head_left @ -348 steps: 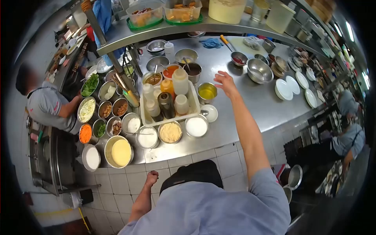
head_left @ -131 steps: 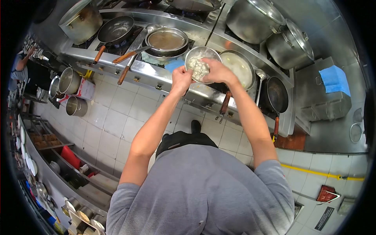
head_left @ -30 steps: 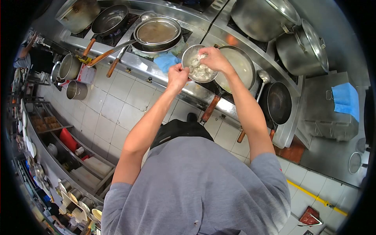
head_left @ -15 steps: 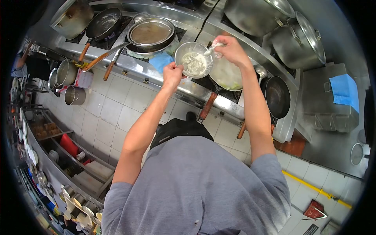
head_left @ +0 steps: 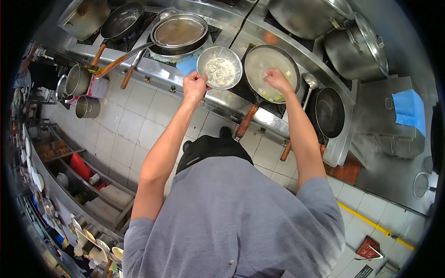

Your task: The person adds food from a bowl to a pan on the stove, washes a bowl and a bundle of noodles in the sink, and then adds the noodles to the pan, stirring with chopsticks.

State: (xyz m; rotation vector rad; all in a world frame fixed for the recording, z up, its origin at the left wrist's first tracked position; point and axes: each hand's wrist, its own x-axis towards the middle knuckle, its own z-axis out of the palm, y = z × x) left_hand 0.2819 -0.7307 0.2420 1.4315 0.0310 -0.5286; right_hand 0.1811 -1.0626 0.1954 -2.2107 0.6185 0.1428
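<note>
You're in restaurant-type kitchen: steel cooking range [head_left: 273, 121] under your arms, long-handled frying pan [head_left: 123, 22] on burner, big lidded stockpots [head_left: 357, 46] along back, tiled floor [head_left: 139, 102], plates [head_left: 36, 175] stacked along steel counter [head_left: 60, 197] to your left.

Scene evenly and brightly lit, apparently from overhead; source not seen. Glare thrown back by the steel stove front [head_left: 171, 90] and pot lids. Only soft shadows cast on floor tiles [head_left: 132, 116]. Strong fisheye bending, edges blackened in a ring. Far-left clutter smeared, centre acceptably sharp.
</note>
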